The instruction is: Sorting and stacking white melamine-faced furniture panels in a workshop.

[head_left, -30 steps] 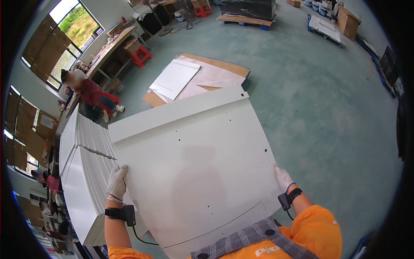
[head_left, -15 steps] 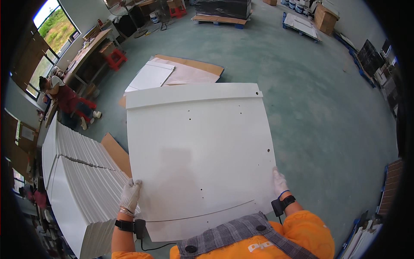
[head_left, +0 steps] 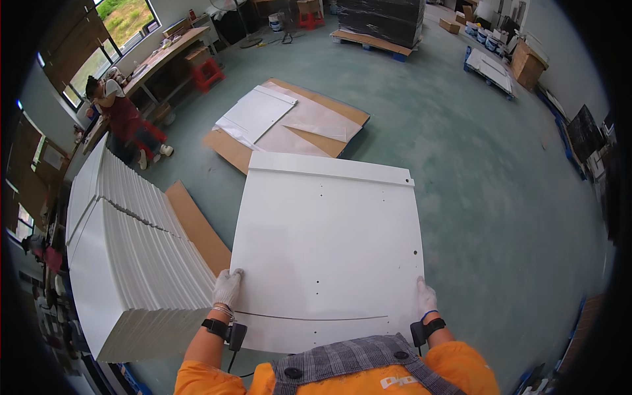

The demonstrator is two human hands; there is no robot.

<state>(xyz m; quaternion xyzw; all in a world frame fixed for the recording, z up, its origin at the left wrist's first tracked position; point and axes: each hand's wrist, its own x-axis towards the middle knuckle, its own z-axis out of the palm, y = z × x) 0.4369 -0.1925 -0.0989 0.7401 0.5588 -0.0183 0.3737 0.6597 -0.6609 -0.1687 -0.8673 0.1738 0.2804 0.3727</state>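
Observation:
Between my two hands is a large white panel, held in front of my body, with small drilled holes, a raised strip across its far end and a thin groove near its close end. My left hand, in a white glove, grips the left edge with the thumb on top. On the opposite edge, my gloved right hand grips at about the same height; its fingers underneath are hidden. Just left of my left hand stands a long stack of white panels. Beyond the held panel, another white panel lies on a cardboard-covered pallet.
A brown cardboard sheet lies beside the stack. At the far left a person sits near a workbench and red stools. A black wrapped load stands on a pallet at the back; more pallets line the right.
The held panel, gripped by both hands, now sits squarer before me. The view has swung left, so the floor pallet with its panel shows more fully.

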